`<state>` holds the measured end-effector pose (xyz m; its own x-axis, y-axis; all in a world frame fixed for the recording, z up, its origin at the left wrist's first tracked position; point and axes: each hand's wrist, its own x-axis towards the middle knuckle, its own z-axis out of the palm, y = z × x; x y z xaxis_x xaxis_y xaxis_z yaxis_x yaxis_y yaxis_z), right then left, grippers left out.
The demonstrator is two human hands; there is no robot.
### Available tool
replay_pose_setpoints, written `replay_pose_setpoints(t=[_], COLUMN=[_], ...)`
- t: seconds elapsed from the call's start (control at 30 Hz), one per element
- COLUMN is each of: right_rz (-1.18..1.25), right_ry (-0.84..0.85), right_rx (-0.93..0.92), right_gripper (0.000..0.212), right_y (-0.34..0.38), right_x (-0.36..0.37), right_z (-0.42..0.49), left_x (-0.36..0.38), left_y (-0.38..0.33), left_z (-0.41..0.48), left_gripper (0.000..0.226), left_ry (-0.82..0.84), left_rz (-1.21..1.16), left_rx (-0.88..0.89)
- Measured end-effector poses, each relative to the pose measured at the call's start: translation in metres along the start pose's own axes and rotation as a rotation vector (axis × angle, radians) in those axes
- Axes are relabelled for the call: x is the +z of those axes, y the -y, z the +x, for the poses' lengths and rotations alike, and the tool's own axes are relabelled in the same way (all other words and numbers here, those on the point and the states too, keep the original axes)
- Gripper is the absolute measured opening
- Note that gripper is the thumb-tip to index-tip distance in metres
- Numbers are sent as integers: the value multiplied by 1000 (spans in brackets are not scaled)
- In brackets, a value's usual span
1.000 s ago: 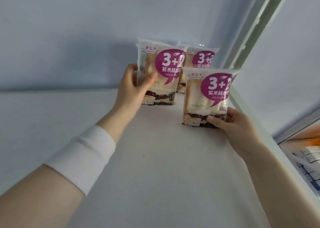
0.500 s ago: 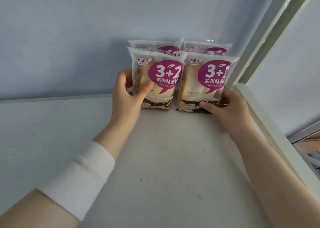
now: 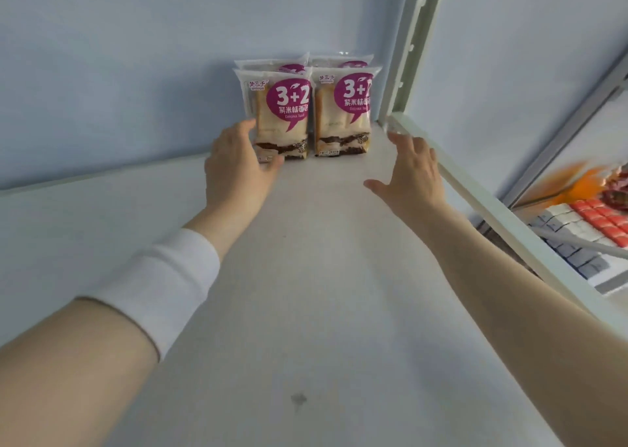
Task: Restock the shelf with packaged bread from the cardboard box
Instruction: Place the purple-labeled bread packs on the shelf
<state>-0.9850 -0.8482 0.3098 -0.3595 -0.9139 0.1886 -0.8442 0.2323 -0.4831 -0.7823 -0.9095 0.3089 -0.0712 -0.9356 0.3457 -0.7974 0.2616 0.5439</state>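
Left hand (image 3: 238,171) loosely open, fingers touching the glossy front-left bread pack (image 3: 282,120); right hand (image 3: 413,174) spread open, empty, at its four o'clock over the matte shelf (image 3: 306,310).

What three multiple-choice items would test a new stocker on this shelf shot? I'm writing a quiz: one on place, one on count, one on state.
1. Where do the bread packs stand?
A. back right corner of the shelf
B. front left edge
C. shelf middle

2. How many packs show?
A. two
B. four
C. six

3. What is the right hand doing?
A. gripping a pack
B. open, holding nothing
C. resting on the post

Answers:
1 A: they sit against the back wall beside the post.
2 B: two in front, two tops behind.
3 B: its fingers are spread, clear of the packs; the left hand touches the front left pack.
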Motion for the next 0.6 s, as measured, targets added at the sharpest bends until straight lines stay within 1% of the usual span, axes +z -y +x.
replay_pose_setpoints(t=[0.07, 0.1, 0.17, 0.27, 0.4, 0.53, 0.6], right_rz=[-158, -215, -305, -394, -413, -434, -432], right_ry=[-11, -25, -43, 1, 3, 25, 59], right_rx=[-21, -25, -8, 62, 215, 445, 589], right_gripper=[70, 66, 59, 57, 56, 49, 47], right_y=[1, 0, -3, -17, -64, -146, -195], right_x=[-17, -26, -45, -78, -127, -166, -177], right_z=[-51, -78, -133, -214, -312, -411, -467], left_x=[-18, -26, -42, -60, -58, -21, 9], left_y=[-19, -31, -61, -106, -169, -239, -270], left_z=[-38, -57, -98, -164, -249, -346, -402], left_gripper=[55, 53, 48, 44, 45, 44, 45], left_ry=[192, 261, 331, 375, 409, 483, 573], left_rz=[328, 418, 498, 531, 490, 427, 427], left_rx=[264, 365, 514, 679, 872, 1018, 1074])
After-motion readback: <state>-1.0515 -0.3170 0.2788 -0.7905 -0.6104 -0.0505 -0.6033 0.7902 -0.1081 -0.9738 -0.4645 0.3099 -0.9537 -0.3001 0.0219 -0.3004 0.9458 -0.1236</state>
